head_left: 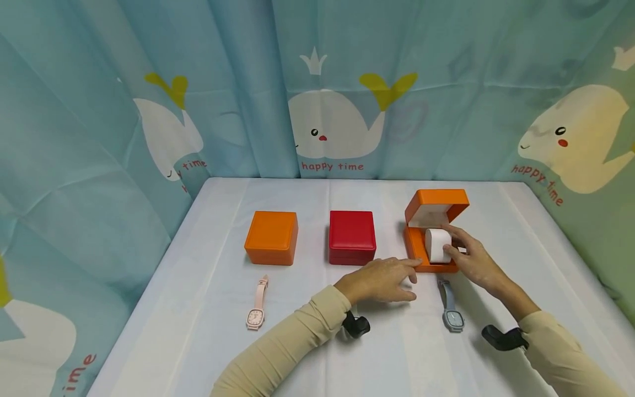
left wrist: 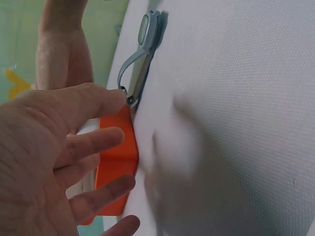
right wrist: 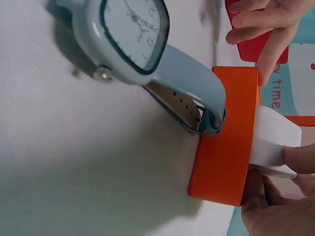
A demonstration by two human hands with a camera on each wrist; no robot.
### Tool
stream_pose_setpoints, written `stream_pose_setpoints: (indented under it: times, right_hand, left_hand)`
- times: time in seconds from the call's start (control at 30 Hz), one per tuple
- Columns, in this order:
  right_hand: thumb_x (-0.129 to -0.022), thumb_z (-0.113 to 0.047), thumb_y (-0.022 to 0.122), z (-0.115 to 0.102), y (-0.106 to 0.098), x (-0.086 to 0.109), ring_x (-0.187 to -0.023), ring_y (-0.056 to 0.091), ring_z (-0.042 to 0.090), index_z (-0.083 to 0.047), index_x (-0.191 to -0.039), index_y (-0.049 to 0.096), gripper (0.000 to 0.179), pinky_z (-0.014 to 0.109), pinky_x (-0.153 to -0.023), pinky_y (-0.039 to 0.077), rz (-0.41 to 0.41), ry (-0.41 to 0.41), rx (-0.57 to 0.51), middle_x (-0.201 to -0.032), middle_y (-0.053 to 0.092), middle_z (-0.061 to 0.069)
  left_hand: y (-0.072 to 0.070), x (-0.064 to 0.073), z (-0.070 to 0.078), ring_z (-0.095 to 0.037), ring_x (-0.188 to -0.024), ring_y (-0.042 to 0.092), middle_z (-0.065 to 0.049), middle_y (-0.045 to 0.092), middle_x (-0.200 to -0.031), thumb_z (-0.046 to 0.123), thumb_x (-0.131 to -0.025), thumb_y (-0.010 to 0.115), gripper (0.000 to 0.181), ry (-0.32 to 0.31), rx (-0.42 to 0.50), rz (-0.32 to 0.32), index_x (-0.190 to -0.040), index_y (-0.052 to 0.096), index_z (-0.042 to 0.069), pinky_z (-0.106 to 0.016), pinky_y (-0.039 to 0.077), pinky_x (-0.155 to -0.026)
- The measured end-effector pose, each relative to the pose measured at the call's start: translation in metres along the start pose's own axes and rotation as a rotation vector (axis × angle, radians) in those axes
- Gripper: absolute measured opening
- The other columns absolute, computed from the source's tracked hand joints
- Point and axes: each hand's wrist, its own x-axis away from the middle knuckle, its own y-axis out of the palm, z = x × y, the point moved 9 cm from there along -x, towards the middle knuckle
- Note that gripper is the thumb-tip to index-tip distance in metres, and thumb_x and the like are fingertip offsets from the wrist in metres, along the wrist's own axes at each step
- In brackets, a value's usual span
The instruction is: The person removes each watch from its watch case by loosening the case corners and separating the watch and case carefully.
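On the right of the table an orange watch box (head_left: pixel 414 242) stands with its lid raised. My right hand (head_left: pixel 473 259) pinches the white watch cushion (head_left: pixel 436 246), which sits partly in the box. In the right wrist view, thumb and fingers hold the cushion (right wrist: pixel 275 140) at its end. My left hand (head_left: pixel 384 280) has its fingers spread, and one fingertip touches the box's front left edge. A blue-grey watch (head_left: pixel 452 314) lies just in front of the box; its dial and curved strap (right wrist: pixel 192 73) show large in the right wrist view.
A closed orange box (head_left: pixel 271 238) stands at the left, and a closed red box (head_left: pixel 352 237) in the middle. A pink watch (head_left: pixel 257 306) lies in front of the left box. A curtain (head_left: pixel 248 110) with whale prints surrounds the white table (head_left: pixel 208 264).
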Motion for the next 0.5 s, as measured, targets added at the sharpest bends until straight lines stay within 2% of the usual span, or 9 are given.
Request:
stream_pose_setpoints:
  times: [0.17, 0.27, 0.47, 0.5]
  right_hand:
    - [-0.109, -0.016, 0.048, 0.0008, 0.0012, -0.0032, -0.118, 0.047, 0.048, 0.005, -0.157, 0.024, 0.057, 0.043, -0.095, 0.051, -0.011, 0.005, 0.034, -0.138, 0.044, 0.035]
    - [-0.109, -0.016, 0.047, 0.0007, 0.0028, -0.0050, -0.112, 0.046, 0.044, 0.006, -0.156, 0.024, 0.057, 0.038, -0.091, 0.051, -0.016, 0.019, 0.052, -0.134, 0.044, 0.033]
    - [-0.106, -0.011, 0.047, 0.0018, 0.0059, -0.0081, -0.107, 0.039, 0.041, 0.007, -0.151, 0.035, 0.050, 0.048, -0.083, 0.047, 0.004, 0.034, 0.100, -0.120, 0.036, 0.028]
    - [-0.105, -0.009, 0.048, 0.0022, 0.0067, -0.0083, -0.108, 0.039, 0.042, 0.008, -0.149, 0.038, 0.048, 0.050, -0.085, 0.047, 0.007, 0.031, 0.110, -0.121, 0.036, 0.028]
  left_hand:
    - [-0.0005, -0.0007, 0.0004, -0.001, -0.131, 0.047, 0.018, 0.035, -0.159, 0.042, -0.095, 0.070, 0.032, -0.002, -0.037, 0.004, -0.123, 0.071, 0.027, -0.026, 0.043, -0.096]
    - [-0.0004, -0.0008, 0.0008, -0.001, -0.130, 0.047, 0.018, 0.034, -0.159, 0.042, -0.095, 0.070, 0.031, -0.003, -0.044, 0.005, -0.122, 0.071, 0.027, -0.027, 0.042, -0.096]
    - [0.0003, -0.0010, 0.0018, 0.000, -0.128, 0.048, 0.018, 0.036, -0.158, 0.042, -0.092, 0.075, 0.033, -0.003, -0.058, 0.010, -0.121, 0.071, 0.028, -0.027, 0.038, -0.089]
    - [0.0006, -0.0013, 0.0021, 0.000, -0.128, 0.048, 0.018, 0.037, -0.158, 0.042, -0.091, 0.076, 0.034, -0.001, -0.060, 0.010, -0.122, 0.071, 0.028, -0.026, 0.037, -0.087]
